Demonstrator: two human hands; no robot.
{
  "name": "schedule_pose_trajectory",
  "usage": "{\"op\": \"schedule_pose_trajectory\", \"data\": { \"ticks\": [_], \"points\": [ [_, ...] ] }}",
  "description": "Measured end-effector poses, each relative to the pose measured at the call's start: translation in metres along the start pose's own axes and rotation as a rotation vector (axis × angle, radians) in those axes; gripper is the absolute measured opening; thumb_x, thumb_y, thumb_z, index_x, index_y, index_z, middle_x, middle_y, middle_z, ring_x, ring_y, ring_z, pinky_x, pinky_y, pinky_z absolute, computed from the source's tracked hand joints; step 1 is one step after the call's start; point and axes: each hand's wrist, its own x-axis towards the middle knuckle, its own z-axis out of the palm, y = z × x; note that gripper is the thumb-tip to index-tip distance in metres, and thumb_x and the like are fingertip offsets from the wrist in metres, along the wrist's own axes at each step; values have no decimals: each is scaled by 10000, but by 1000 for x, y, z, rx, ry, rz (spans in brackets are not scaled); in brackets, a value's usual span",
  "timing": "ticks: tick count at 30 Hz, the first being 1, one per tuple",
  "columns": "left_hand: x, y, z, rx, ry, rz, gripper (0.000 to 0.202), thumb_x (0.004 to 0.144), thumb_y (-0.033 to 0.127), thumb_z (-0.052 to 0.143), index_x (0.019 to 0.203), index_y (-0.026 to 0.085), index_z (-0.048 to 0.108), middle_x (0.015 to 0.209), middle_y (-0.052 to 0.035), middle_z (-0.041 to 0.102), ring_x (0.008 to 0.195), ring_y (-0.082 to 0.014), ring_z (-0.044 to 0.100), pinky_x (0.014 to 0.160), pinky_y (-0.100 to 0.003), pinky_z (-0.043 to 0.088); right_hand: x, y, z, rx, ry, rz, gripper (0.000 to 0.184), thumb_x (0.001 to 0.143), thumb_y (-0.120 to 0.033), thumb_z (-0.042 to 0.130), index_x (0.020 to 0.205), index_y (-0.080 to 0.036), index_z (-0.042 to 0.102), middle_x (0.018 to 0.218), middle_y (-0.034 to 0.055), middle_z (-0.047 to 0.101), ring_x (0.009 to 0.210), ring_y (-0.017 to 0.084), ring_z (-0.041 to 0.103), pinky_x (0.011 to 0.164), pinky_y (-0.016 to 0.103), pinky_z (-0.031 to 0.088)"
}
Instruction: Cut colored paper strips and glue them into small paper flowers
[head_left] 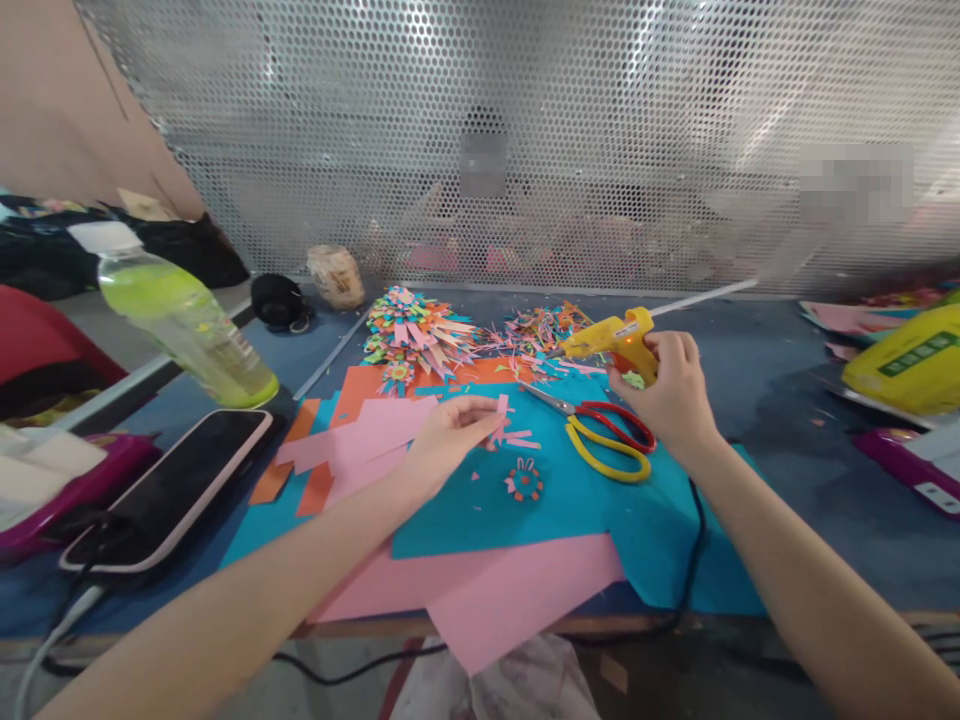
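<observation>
My left hand (450, 432) pinches a small pink paper strip (502, 405) above the blue paper sheet (570, 500). My right hand (671, 395) grips the handle of a yellow glue gun (604, 335), its nozzle pointing left toward the paper scraps. Between the hands lie red-and-yellow scissors (607, 435). A small ring of pink and orange paper bits (524, 481) lies on the blue sheet just below my left hand, with loose pink strips (520, 439) beside it.
Finished multicoloured paper flowers (412, 335) and scraps are piled at the back. Pink sheets (510, 595) overhang the table's front edge. A phone (172, 485) and a green drink bottle (184, 320) stand left. A perforated metal screen (480, 140) closes the back; yellow packaging (911, 360) sits right.
</observation>
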Motion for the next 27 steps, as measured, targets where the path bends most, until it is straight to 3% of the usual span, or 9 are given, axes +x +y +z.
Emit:
{"op": "schedule_pose_trajectory", "data": {
  "ticks": [5, 9, 18, 27],
  "points": [
    [-2, 3, 0, -13, 9, -15, 200, 635, 272, 677, 755, 131, 604, 624, -13, 613, 526, -97, 539, 500, -228, 433, -9, -18, -3, 67, 145, -294, 372, 711, -307, 600, 1011, -215, 399, 991, 102, 469, 966, 252, 493, 799, 416, 467],
    [-3, 4, 1, -15, -3, -20, 193, 628, 274, 678, 739, 130, 613, 598, -5, 594, 521, -91, 528, 491, -220, 440, -12, -22, -4, 67, 142, -411, 400, 723, -271, 605, 1045, -212, 377, 1008, 108, 461, 974, 247, 490, 795, 411, 479],
    [-4, 7, 3, -28, 3, -42, 158, 621, 254, 676, 707, 134, 618, 548, 13, 564, 505, -84, 505, 474, -212, 435, -16, -26, -4, 15, 128, -485, 374, 748, -271, 602, 1029, -200, 366, 976, 102, 447, 956, 220, 490, 758, 368, 504],
    [-2, 6, 3, -23, 16, -62, 187, 603, 278, 685, 709, 137, 622, 539, 17, 566, 482, -80, 503, 462, -210, 426, -16, -29, -7, 39, 134, -470, 318, 763, -289, 585, 992, -216, 378, 991, 99, 437, 952, 221, 487, 744, 371, 497]
  ]
}}
